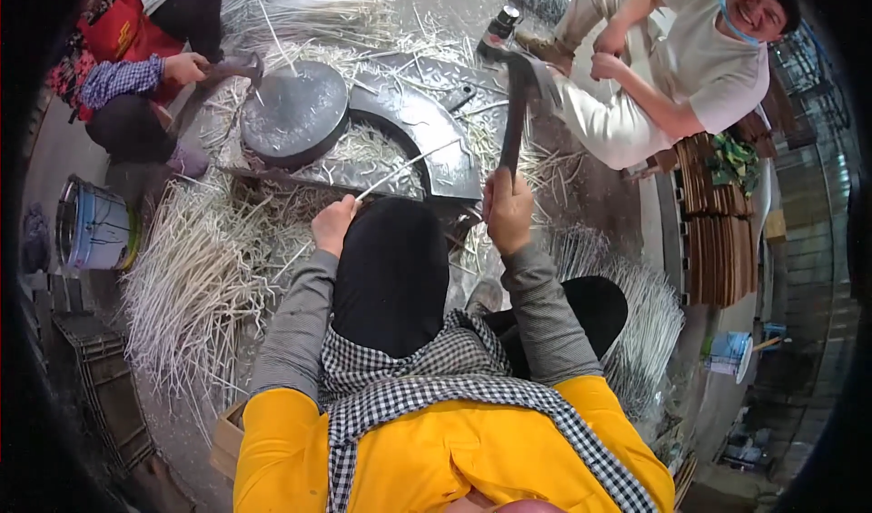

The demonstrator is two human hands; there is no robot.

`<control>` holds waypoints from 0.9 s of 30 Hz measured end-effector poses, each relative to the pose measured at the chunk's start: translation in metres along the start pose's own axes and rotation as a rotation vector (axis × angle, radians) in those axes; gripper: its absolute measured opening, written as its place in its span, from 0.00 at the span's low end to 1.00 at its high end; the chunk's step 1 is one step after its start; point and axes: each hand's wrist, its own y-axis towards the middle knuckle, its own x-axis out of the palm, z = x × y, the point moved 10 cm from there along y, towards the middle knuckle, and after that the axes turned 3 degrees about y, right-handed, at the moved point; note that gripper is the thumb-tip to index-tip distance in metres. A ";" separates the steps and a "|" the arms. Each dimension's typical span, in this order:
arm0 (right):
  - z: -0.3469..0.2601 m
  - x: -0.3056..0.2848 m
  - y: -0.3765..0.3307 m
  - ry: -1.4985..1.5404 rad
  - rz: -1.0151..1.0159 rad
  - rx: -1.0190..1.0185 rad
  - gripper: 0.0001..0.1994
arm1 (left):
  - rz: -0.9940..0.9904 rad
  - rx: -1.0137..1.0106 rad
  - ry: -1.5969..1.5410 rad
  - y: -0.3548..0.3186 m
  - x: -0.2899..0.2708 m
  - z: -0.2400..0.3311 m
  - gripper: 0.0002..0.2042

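Note:
My left hand [334, 226] is closed around the near end of a thin whitish rod [400, 170]. The rod slants up to the right, its far end over a thick curved metal block [438, 143]. In my right hand [508, 210] is a hammer [516, 123], gripped low on its dark handle. Its head is raised at the block's right side, apart from the rod. Flakes and short bits of whitish coating [368, 154] lie scattered around the block. I cannot tell whether the rod touches the metal.
At left, a co-worker holds a hammer [238, 70] and another rod [274, 36] at a round metal block [295, 109]. A person in a pale shirt [708, 68] sits at right. Rod bundles [195, 277] lie on both sides. A bucket [98, 227] stands left, a dark bottle [500, 30] ahead.

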 end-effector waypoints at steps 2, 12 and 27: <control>-0.005 -0.003 -0.001 -0.079 0.081 -0.212 0.21 | 0.007 -0.014 0.005 0.005 -0.006 -0.002 0.14; -0.038 -0.002 0.014 0.186 -0.011 0.018 0.25 | 0.011 0.006 0.052 0.026 0.000 0.003 0.14; -0.007 -0.001 0.005 0.335 0.037 0.002 0.21 | 0.023 0.024 -0.002 0.026 -0.001 0.006 0.14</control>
